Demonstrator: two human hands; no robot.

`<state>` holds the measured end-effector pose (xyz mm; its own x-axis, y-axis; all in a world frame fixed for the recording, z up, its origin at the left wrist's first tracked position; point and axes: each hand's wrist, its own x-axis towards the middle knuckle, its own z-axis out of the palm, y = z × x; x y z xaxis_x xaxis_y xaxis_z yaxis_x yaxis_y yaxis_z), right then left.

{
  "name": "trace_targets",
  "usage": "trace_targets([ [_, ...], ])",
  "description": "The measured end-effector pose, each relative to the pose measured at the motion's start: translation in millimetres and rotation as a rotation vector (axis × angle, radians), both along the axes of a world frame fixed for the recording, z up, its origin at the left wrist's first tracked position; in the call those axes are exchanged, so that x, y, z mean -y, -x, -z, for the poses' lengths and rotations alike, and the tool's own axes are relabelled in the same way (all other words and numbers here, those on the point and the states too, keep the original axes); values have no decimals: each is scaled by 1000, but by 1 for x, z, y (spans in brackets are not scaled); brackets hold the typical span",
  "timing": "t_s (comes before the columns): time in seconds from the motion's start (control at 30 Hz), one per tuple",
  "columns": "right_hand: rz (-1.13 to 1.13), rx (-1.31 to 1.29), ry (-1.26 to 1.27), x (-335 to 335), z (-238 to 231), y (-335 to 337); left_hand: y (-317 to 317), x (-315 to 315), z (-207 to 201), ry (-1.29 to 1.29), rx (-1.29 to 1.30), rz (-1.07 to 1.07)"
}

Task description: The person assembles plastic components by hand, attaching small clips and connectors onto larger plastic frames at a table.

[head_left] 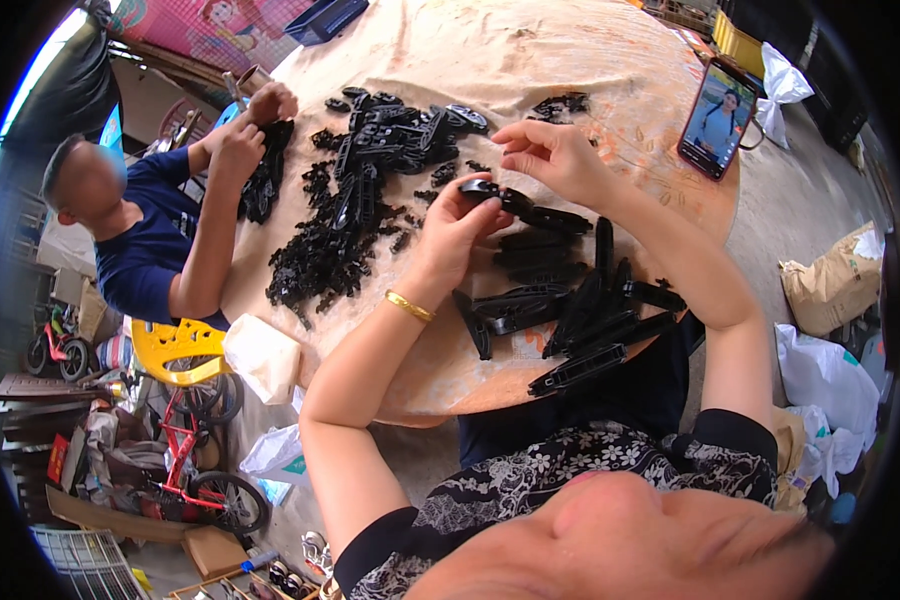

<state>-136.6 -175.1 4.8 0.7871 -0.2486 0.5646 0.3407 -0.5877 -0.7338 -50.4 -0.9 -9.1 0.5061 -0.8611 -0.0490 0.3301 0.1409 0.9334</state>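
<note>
The left hand (450, 230) holds a black part (482, 188) over the table (430, 50), the right hand (562, 168) nearby.

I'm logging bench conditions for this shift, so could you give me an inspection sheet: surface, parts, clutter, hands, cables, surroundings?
Surface: creased peach cloth, patterned in places.
Parts: mixed black heap left of centre; small pieces toward its near end; long parts piled at the cloth's near edge.
Clutter: phone with lit screen, right; blue tray, far edge.
Left hand: gripping a black part.
Right hand: close by, fingers bent, no piece visible in it.
Cables: nothing seen for certain.
Surroundings: co-worker on the left; red bike lower left; white bags and paper sack on the right.
</note>
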Motion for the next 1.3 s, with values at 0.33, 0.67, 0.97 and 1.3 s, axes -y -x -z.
trace_targets([
  [0.33,-1,-154,117,-26,-18,15,0,-2,7,-5,13,64],
  [0.67,-20,-9,16,-31,-15,14,-1,-2,3,89,-24,-81],
  [0.97,-73,237,404,-24,-12,13,-2,-4,1,97,-77,-43],
  [1.3,-158,209,226,-27,-17,16,-7,-11,-13,87,-216,22],
])
